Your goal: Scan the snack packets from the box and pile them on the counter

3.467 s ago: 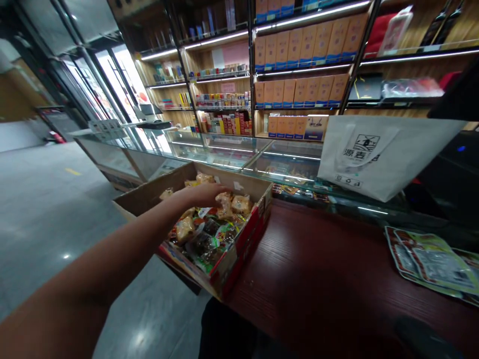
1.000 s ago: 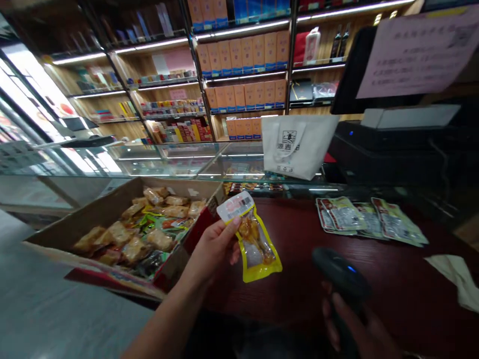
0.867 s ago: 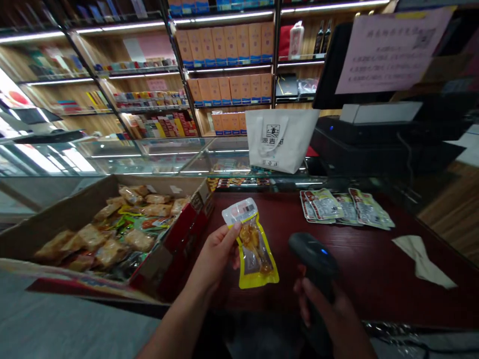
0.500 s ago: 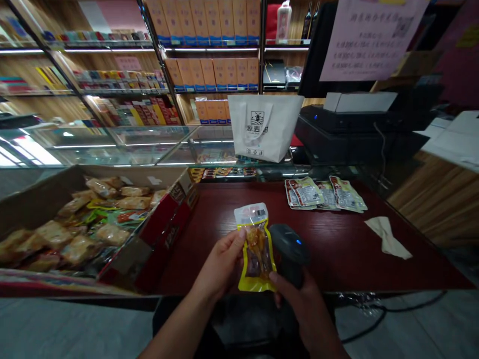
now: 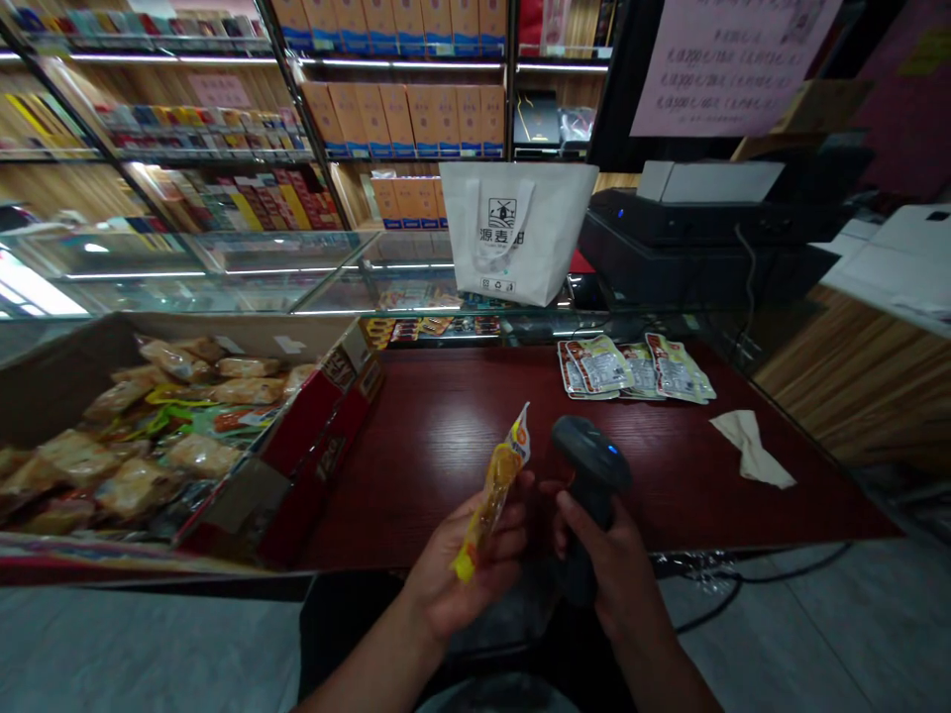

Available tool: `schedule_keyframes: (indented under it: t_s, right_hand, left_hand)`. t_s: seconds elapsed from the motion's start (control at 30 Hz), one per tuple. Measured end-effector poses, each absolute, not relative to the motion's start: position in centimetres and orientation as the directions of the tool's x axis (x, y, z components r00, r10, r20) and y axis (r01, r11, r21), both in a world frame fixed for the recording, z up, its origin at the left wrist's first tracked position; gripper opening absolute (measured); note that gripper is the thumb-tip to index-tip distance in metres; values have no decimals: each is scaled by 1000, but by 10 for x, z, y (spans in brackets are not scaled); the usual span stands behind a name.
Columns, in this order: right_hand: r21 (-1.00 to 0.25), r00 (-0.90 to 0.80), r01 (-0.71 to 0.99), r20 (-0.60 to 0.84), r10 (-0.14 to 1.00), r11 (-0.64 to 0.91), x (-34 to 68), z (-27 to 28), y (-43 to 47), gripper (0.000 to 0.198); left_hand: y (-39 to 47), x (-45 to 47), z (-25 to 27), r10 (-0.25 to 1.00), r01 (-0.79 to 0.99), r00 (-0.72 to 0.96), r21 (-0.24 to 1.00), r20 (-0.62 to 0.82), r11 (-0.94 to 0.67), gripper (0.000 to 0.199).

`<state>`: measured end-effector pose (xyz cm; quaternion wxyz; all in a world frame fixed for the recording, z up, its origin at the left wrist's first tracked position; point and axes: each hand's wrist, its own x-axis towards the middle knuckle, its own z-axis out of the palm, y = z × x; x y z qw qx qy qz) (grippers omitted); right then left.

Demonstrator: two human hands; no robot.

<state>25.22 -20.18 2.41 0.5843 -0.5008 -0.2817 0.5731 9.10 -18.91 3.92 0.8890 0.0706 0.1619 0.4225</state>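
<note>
A vacuum-packed drumstick in a clear pouch with yellow edges is in my left hand. The pouch stands nearly edge-on to me, tilted, with its white and orange top up and to the right. My left fingers are closed around its far side. Just to the right, my right hand grips the handle of a black barcode scanner, which has a lit blue light on top. The scanner's head points up and left, close to the pouch but apart from it. Both are above the dark red tabletop.
An open carton of wrapped snacks stands at left. Several flat pouches and a crumpled cream cloth or paper lie at right. Behind are a white tote bag, glass counters, and a black machine. Cables hang below the table's right edge.
My left hand has turned the drumstick pouch from facing me to nearly edge-on. My right hand's thumb has left the pouch, and the scanner has shifted slightly right. The view has tilted down.
</note>
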Motion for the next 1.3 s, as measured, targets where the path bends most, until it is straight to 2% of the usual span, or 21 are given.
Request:
schedule_keyframes:
  t_s: [0.07, 0.17, 0.37, 0.53, 0.6, 0.67, 0.73, 1.1, 1.23, 1.3]
  right_hand:
    - [-905, 195, -402, -235, 952, -141, 253, 23, -200, 43]
    - [-891, 191, -432, -242, 951, -140, 252, 22, -198, 44]
    - [-873, 217, -463, -276, 936, -150, 254, 27, -194, 47]
    - [-912, 329, -397, -245, 912, -102, 260, 28, -193, 54]
    - [-922, 355, -379, -227, 907, -82, 261, 25, -191, 55]
    - [-926, 367, -372, -216, 905, -71, 262, 23, -188, 55]
    - [-926, 370, -371, -219, 903, -72, 263, 22, -186, 58]
    - [-911, 347, -400, -256, 902, -105, 265, 25, -183, 62]
    - [-906, 353, -411, -255, 900, -95, 265, 26, -183, 65]
    - [-905, 358, -417, -247, 900, -83, 266, 27, -183, 65]
  left_hand:
    - [-198, 94, 30, 726, -708, 655, 165, -212, 687, 26]
    - [-211, 99, 12, 652, -640, 727, 131, -215, 757, 20]
    - [-214, 106, -5, 592, -555, 784, 217, -187, 803, 21]
    - [-203, 94, 0, 678, -555, 685, 411, -268, 723, 32]
    - [-198, 85, 3, 708, -578, 642, 421, -294, 699, 44]
    - [-194, 77, 6, 712, -590, 646, 412, -274, 694, 59]
    - [-191, 71, 9, 705, -587, 666, 413, -242, 696, 66]
    - [-188, 67, 12, 691, -555, 683, 447, -237, 701, 65]
    - [-189, 65, 15, 719, -518, 659, 561, -219, 646, 44]
    - [-189, 64, 17, 741, -471, 637, 653, -212, 592, 50]
